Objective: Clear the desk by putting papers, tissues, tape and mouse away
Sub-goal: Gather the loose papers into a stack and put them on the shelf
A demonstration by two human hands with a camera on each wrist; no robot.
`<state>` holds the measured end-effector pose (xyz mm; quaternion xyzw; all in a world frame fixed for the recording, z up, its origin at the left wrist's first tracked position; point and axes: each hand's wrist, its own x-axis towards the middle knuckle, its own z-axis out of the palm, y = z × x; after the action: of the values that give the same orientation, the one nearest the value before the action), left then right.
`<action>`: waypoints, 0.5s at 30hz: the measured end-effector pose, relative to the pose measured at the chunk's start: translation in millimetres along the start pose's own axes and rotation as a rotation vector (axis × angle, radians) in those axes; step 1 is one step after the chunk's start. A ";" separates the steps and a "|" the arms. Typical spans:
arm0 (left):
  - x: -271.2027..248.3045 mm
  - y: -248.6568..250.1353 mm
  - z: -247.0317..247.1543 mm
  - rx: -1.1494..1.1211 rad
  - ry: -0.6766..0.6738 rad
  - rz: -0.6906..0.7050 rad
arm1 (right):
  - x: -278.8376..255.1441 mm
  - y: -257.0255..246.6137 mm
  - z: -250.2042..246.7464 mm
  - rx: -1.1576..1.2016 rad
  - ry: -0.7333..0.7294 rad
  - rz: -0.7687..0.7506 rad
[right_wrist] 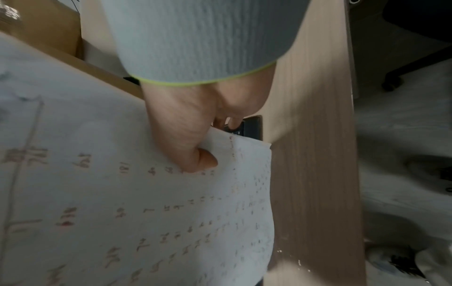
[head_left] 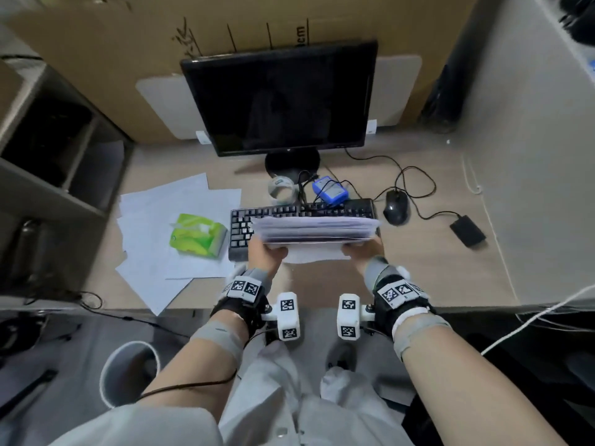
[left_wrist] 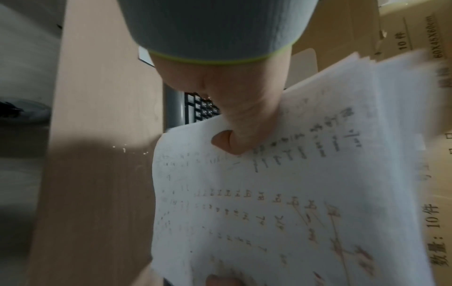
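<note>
A thick stack of printed papers (head_left: 314, 229) is held upright on edge over the black keyboard (head_left: 244, 220). My left hand (head_left: 265, 254) grips its left end, thumb pressed on the facing sheet (left_wrist: 281, 193). My right hand (head_left: 363, 251) grips the right end, thumb on the sheet (right_wrist: 146, 203). More loose white sheets (head_left: 151, 220) lie spread on the desk's left side, with a green tissue pack (head_left: 198, 235) on top of them. A roll of clear tape (head_left: 280, 188) sits by the monitor foot. The black mouse (head_left: 396, 207) rests right of the keyboard.
A black monitor (head_left: 283, 98) stands at the back before a cardboard box (head_left: 96, 43). A blue device (head_left: 330, 189) and cables lie behind the keyboard, a black drive (head_left: 467, 230) to the right. Open shelves (head_left: 48, 156) flank the left; a white bin (head_left: 128, 371) stands on the floor.
</note>
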<state>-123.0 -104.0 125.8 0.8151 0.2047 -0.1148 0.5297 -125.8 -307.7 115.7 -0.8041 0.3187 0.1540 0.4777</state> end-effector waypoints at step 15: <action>-15.8 23.3 -1.8 -0.161 0.122 -0.047 | -13.5 -3.8 -4.5 0.374 0.030 -0.011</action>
<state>-126.5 -114.1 151.9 0.7703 0.2641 -0.0604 0.5773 -133.7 -305.4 128.0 -0.7052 0.3445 0.0773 0.6149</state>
